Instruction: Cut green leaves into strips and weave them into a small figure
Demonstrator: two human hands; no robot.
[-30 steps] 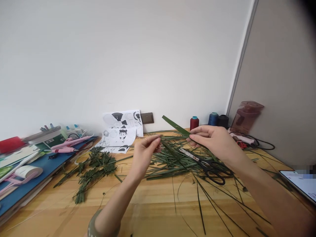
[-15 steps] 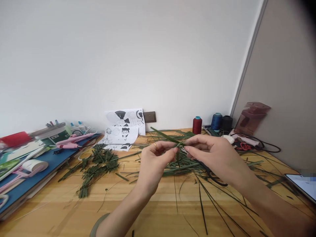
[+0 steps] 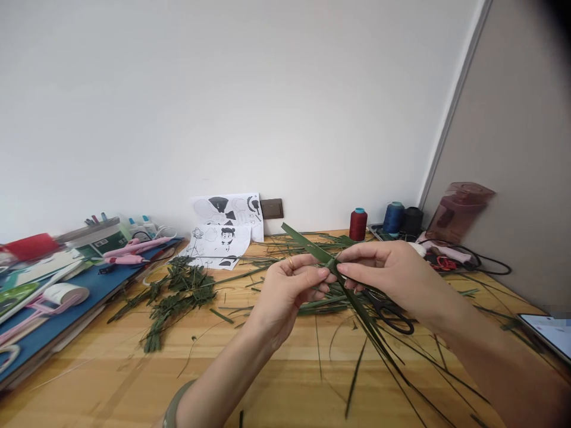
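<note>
Between my two hands, over the middle of the table, is a long green grass blade (image 3: 307, 244) with a folded or knotted spot near the fingertips. My left hand (image 3: 289, 288) pinches it at the fold with thumb and fingers. Close beside, my right hand (image 3: 386, 267) also has thumb and fingertips closed on the blade. One broad end points up and left; thin strands trail down to the right. Beneath the hands lies a pile of loose green blades (image 3: 323, 306). Black-handled scissors (image 3: 392, 315) rest partly hidden under my right hand.
Woven green leaf pieces (image 3: 178, 297) lie left on the wooden table (image 3: 214, 380). Printed sheets (image 3: 225, 232) lean on the wall. Thread spools (image 3: 358, 224), a pink bottle (image 3: 461, 211) and a phone (image 3: 546, 333) are right. A pink glue gun (image 3: 129, 252) lies on the far-left stack.
The blade has turned so its broad face shows more, and its strands now trail down to the right. Both hands stay close together, the left having shifted slightly right.
</note>
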